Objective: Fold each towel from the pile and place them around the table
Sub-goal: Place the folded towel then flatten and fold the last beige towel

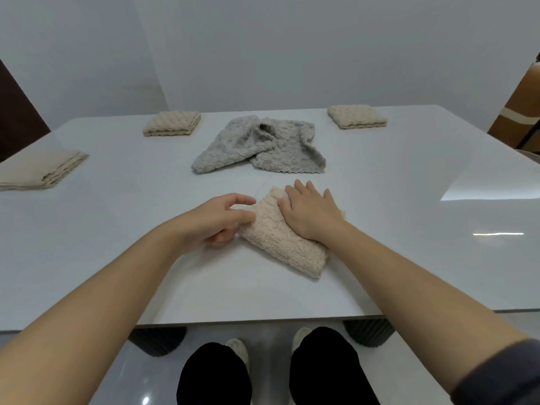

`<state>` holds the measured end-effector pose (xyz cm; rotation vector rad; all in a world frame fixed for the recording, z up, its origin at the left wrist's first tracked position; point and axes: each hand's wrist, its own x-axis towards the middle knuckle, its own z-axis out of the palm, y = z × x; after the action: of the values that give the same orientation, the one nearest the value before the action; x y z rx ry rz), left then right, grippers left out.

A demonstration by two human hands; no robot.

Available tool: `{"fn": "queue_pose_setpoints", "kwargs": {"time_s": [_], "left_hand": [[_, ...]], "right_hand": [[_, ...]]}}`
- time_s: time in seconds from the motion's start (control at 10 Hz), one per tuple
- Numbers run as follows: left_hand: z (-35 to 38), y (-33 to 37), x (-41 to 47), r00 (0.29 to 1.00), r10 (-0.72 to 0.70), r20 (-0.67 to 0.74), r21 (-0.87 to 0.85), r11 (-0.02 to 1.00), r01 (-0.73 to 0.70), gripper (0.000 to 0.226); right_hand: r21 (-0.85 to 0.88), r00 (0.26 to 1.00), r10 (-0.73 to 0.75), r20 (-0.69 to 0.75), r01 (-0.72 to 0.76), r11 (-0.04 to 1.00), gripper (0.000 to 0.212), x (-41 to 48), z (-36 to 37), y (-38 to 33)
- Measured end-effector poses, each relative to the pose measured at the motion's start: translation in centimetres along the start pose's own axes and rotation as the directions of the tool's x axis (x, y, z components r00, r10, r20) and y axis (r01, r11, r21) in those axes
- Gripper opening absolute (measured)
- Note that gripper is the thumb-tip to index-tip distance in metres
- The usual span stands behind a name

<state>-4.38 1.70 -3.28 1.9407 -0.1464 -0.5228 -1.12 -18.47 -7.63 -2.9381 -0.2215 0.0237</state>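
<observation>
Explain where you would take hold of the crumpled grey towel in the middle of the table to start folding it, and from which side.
Grip the grey towel at its near-left corner, probably from the person's side: that corner lies flat and pointed toward the left hand, while the middle is bunched into a raised ridge.

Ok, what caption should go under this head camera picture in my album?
Two hands fold a beige towel on a white table, grey towels still waiting behind.

On my tabletop [409, 200], the unfolded towel [260, 147] lies centre, behind the folded towel [286, 247] under my hands; three folded ones sit far-left, left, far-right.
</observation>
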Motion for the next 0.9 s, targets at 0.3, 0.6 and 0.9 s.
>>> {"fn": "queue_pose_setpoints", "kwargs": {"time_s": [0.3, 0.6, 0.9], "left_hand": [[-0.3, 1.1, -0.1, 0.967, -0.031, 0.252, 0.042, 0.999, 0.021, 0.039], [-0.7, -0.7, -0.3, 0.995, -0.024, 0.1, -0.038, 0.999, 0.028, 0.033], [-0.8, -1.4, -1.1, 1.0, 0.018, -0.017, -0.016, 1.0, -0.018, 0.028]], "right_hand": [[-0.003, 1.0, 0.0, -0.027, 0.0, 1.0, 0.056, -0.3, 0.1, -0.1], [0.009, 1.0, -0.001, -0.012, 0.001, 1.0, 0.057, -0.5, -0.2, -0.1], [0.016, 1.0, -0.007, 0.006, 0.007, 1.0, 0.059, -0.5, -0.1, -0.1]]}}
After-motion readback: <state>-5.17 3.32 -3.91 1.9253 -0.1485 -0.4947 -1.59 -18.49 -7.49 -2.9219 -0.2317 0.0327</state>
